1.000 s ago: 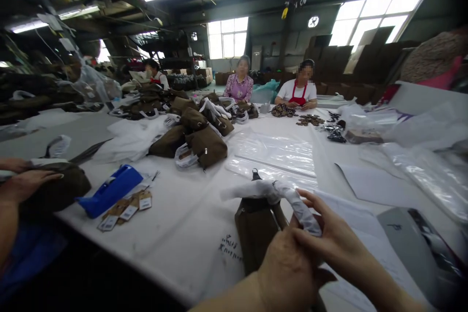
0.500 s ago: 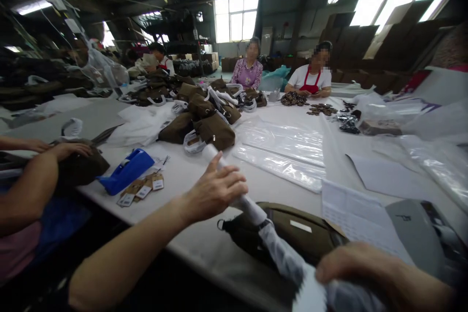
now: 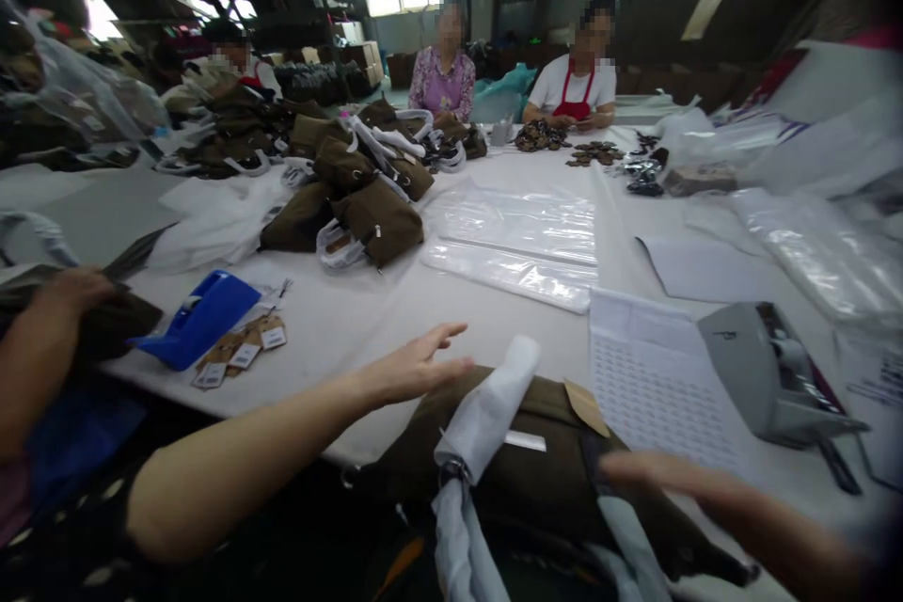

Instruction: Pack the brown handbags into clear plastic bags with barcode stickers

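A dark olive bag (image 3: pixel 557 470) lies at the table's front edge, close to my body. Its strap, wrapped in white protective sheet (image 3: pixel 490 409), stands up at a slant from a metal ring and hangs down in front. My left hand (image 3: pixel 423 365) is open beside the top of the wrapped strap, fingers stretched forward, holding nothing. Over the bag's right side is my right hand (image 3: pixel 695 494), blurred, with its fingers extended and nothing visible in it. A second white-wrapped strap length (image 3: pixel 635 541) hangs below it. The bag's underside is hidden.
A blue tape dispenser (image 3: pixel 201 315) and paper tags (image 3: pixel 244 353) lie left; a grey tape dispenser (image 3: pixel 766 376) stands right by a printed sheet (image 3: pixel 656 372). Clear plastic bags (image 3: pixel 514 273) and piled olive bags (image 3: pixel 377 216) lie ahead. A co-worker's hand (image 3: pixel 74 287) is at far left.
Both hands have let go of the white-wrapped strap. The strap's upper end now stands over the bag, tilted right. The bag has come nearer the edge, and the view has tipped downward.
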`<state>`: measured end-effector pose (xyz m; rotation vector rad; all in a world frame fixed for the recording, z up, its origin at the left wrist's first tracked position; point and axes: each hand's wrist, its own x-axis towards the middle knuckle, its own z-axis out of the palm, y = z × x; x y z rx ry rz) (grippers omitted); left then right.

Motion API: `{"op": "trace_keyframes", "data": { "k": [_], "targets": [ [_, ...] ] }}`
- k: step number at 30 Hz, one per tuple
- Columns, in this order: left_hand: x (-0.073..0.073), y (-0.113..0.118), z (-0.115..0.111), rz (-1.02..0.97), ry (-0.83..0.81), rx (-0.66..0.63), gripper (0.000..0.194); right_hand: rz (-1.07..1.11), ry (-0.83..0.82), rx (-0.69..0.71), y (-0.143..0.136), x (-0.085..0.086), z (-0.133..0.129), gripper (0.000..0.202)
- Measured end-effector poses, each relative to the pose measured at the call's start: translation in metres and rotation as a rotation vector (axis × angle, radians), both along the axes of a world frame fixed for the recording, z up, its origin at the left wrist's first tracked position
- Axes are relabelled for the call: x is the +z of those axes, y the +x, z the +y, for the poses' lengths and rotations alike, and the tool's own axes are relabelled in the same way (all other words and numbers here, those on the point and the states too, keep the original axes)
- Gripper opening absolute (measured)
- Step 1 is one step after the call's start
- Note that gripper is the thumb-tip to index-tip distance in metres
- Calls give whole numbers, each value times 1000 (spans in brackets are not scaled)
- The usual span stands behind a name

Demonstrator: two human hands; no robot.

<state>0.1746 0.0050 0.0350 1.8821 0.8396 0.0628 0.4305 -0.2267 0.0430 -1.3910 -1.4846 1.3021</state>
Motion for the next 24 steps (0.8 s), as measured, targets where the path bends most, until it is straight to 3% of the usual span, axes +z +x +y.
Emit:
{"op": "trace_keyframes", "data": {
  "k": [3,5,8,11,13,15,18,21,24],
  "targets": [
    [12,2,-8,51,-91,8,72,-97,-114,-405,29,-25,22,67],
    [13,5,-14,111,-100,24,81,-111,-318,-528,35,-45,35,72],
    [3,4,-20,211,-282,130,86,45,-644,-567,27,-69,40,77],
    [-12,-3,-25,233,-485,269,86,201,-777,-494,17,-78,36,77],
    [-18,-8,-27,235,-553,348,89,43,-641,-453,20,-75,35,75],
    [-20,-11,-28,230,-596,375,90,-281,-306,-367,30,-66,41,70],
    [-19,-11,-30,212,-622,344,83,-595,143,-35,47,-49,56,66],
    [-20,-11,-32,213,-581,350,80,-671,259,285,57,-44,69,73],
    [-28,-11,-32,194,-503,353,78,-669,355,355,56,-56,78,67]
  ]
}}
